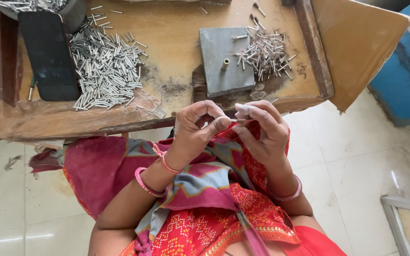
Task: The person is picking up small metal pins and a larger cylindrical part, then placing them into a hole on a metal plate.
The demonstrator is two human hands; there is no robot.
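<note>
- Both hands meet in the middle of the frame, just below the front edge of the wooden tabletop (176, 28) and above the person's lap.
- The left hand (196, 128) has its fingers curled in, with thumb and forefinger pinched shut on one end of a small metal tube (236, 121).
- The right hand (262, 132) comes in from the other side; its fingers are closed around the tube's other end, and the thumb tip looks wrapped in something whitish. So the tube sits level between the two hands, held at both ends, barely visible.
- Pink bangles (148, 182) sit on both wrists, with a red and pink patterned garment underneath.
- Up on the tabletop, right above the hands, lies a grey square block (224, 66) with a short peg (225, 64) standing upright in it.
- Just beside the block, toward the upper right, there's a loose heap of the same little tubes (266, 52), a few of them spilling onto the block.
- A much bigger pile of tubes (105, 66) is spread over the upper left part of the tabletop.
- A black phone (48, 54) lies flat touching that big pile, screen dark.
- A grey container (74, 12) in the top left corner holds more tubes.
- The floor is pale tile (357, 156).
</note>
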